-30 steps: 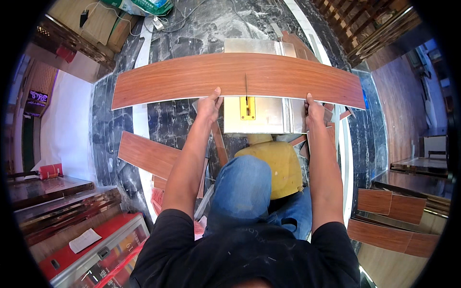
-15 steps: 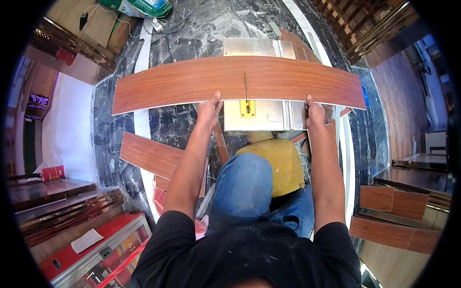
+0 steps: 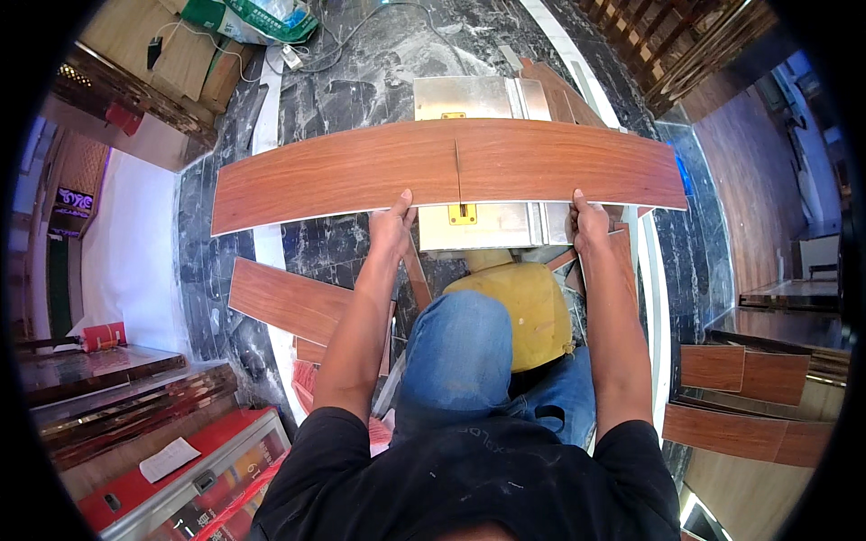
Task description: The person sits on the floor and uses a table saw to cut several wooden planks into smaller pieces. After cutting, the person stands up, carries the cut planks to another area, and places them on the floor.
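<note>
A long reddish wood-grain plank (image 3: 334, 176) lies across a silver saw table (image 3: 478, 233) with a yellow insert (image 3: 462, 216). A thin dark blade (image 3: 457, 158) shows at a slit in the plank's middle. My left hand (image 3: 391, 225) grips the near edge left of the blade, thumb on top. My right hand (image 3: 588, 225) grips that same edge farther right, thumb on top. The underside of the plank and some of my fingertips are hidden.
A yellow object (image 3: 532, 307) sits below the table by my knees. Loose planks (image 3: 289, 298) lie left, with more boards (image 3: 749, 433) at lower right. A cable (image 3: 343, 45) and green bag (image 3: 244, 13) lie at upper left, a red case (image 3: 126, 491) at lower left.
The plank and both my hands have moved toward me, down in the picture. More of the table's far part, including a piece of yellow insert, now shows beyond the plank.
</note>
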The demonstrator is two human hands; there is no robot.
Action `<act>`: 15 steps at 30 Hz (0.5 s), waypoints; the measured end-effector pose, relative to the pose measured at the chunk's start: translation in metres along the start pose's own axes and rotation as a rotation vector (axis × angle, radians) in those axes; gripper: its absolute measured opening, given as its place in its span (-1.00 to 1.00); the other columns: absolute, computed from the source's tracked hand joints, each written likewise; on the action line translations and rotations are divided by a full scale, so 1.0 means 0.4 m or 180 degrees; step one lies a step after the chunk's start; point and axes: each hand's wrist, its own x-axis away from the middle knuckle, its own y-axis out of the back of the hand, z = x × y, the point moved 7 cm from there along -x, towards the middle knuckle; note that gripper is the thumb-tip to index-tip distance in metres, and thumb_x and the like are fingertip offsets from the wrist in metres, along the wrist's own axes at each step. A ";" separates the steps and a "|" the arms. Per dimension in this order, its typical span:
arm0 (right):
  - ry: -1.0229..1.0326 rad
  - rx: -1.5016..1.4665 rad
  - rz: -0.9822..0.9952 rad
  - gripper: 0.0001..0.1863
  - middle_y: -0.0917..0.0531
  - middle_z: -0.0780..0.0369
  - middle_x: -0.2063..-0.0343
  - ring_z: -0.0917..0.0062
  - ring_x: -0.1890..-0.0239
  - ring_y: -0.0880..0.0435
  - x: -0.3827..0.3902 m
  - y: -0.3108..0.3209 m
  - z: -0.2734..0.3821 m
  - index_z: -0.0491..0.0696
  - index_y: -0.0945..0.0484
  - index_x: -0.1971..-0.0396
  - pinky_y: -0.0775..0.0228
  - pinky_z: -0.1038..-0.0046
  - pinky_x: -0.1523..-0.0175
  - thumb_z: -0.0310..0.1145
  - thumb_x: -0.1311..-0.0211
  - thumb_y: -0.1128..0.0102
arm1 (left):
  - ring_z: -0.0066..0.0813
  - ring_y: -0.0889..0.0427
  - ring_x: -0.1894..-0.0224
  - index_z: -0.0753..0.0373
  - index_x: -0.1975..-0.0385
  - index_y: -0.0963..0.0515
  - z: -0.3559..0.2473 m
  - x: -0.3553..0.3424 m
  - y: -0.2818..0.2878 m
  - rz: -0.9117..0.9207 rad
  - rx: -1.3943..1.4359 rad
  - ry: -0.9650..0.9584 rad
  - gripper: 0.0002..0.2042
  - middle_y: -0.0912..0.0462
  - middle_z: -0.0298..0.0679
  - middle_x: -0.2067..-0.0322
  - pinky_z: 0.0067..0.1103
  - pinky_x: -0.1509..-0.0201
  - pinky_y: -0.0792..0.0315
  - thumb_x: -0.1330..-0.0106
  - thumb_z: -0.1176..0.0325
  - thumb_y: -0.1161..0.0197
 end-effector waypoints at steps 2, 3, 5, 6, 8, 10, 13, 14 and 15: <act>-0.0132 0.0125 0.0058 -0.74 -0.47 0.39 0.60 0.70 0.67 -0.35 0.021 -0.002 0.001 -0.01 -0.46 0.43 -0.22 0.62 0.60 -0.19 -0.30 -0.30 | -0.51 -0.60 0.06 0.29 0.02 -0.50 -0.004 0.009 0.006 0.0030 -0.0018 -0.0068 -0.70 -0.62 -0.29 0.09 -0.60 -0.04 -0.47 -0.30 0.39 -0.34; -0.0197 0.0187 0.0087 -0.74 -0.47 0.40 0.61 0.70 0.68 -0.34 0.031 -0.005 0.001 -0.01 -0.45 0.44 -0.23 0.62 0.60 -0.19 -0.30 -0.29 | -0.52 -0.60 0.06 0.29 0.02 -0.50 -0.005 0.015 0.011 0.0023 -0.0022 -0.0069 -0.70 -0.62 -0.29 0.10 -0.60 -0.03 -0.47 -0.30 0.39 -0.34; -0.0126 0.0174 -0.0018 -0.73 -0.46 0.40 0.62 0.69 0.69 -0.32 0.043 -0.003 0.007 -0.01 -0.46 0.45 -0.19 0.62 0.61 -0.17 -0.30 -0.29 | -0.53 -0.60 0.07 0.30 0.03 -0.50 -0.002 0.021 0.012 0.0041 -0.0020 -0.0070 -0.71 -0.63 -0.29 0.10 -0.60 -0.02 -0.47 -0.30 0.39 -0.34; -0.0090 0.0168 -0.0071 -0.72 -0.46 0.40 0.62 0.69 0.70 -0.32 0.049 -0.002 0.010 0.00 -0.46 0.46 -0.18 0.61 0.62 -0.17 -0.30 -0.29 | -0.53 -0.60 0.07 0.30 0.04 -0.50 -0.001 0.023 0.012 0.0038 -0.0006 -0.0075 -0.71 -0.63 -0.28 0.11 -0.60 -0.01 -0.47 -0.30 0.39 -0.34; -0.0130 0.0190 -0.0043 -0.72 -0.46 0.40 0.62 0.69 0.69 -0.32 0.054 0.006 0.009 -0.01 -0.47 0.45 -0.16 0.61 0.61 -0.16 -0.30 -0.29 | -0.53 -0.60 0.08 0.31 0.05 -0.51 0.002 0.029 0.011 0.0031 0.0025 -0.0083 -0.71 -0.63 -0.28 0.11 -0.61 0.02 -0.48 -0.29 0.39 -0.35; -0.0137 0.0222 -0.0035 -0.73 -0.46 0.41 0.61 0.69 0.67 -0.33 0.053 0.013 0.006 -0.01 -0.47 0.45 -0.15 0.60 0.59 -0.16 -0.30 -0.28 | -0.52 -0.61 0.10 0.31 0.05 -0.51 0.004 0.037 0.011 0.0012 0.0065 -0.0069 -0.71 -0.63 -0.28 0.12 -0.61 0.06 -0.49 -0.29 0.40 -0.35; -0.0113 0.0278 -0.0031 -0.74 -0.47 0.40 0.60 0.70 0.63 -0.36 0.056 0.015 -0.001 -0.02 -0.48 0.43 -0.16 0.60 0.55 -0.18 -0.30 -0.29 | -0.52 -0.61 0.14 0.30 0.05 -0.51 0.005 0.040 0.022 0.0006 -0.0005 0.0020 -0.71 -0.63 -0.28 0.13 -0.63 0.11 -0.49 -0.28 0.41 -0.35; -0.0113 0.0291 -0.0013 -0.74 -0.48 0.40 0.59 0.70 0.62 -0.36 0.061 0.015 0.000 -0.03 -0.48 0.42 -0.17 0.61 0.54 -0.18 -0.30 -0.29 | -0.52 -0.61 0.15 0.29 0.04 -0.51 0.008 0.042 0.029 0.0005 -0.0047 0.0060 -0.71 -0.63 -0.29 0.13 -0.64 0.13 -0.49 -0.28 0.41 -0.35; -0.0114 0.0304 0.0006 -0.75 -0.48 0.40 0.59 0.70 0.61 -0.37 0.067 0.015 0.001 -0.03 -0.48 0.41 -0.18 0.61 0.53 -0.19 -0.30 -0.29 | -0.52 -0.61 0.16 0.27 0.05 -0.51 0.011 0.045 0.034 -0.0001 -0.0020 0.0047 -0.72 -0.63 -0.29 0.14 -0.63 0.14 -0.49 -0.28 0.41 -0.35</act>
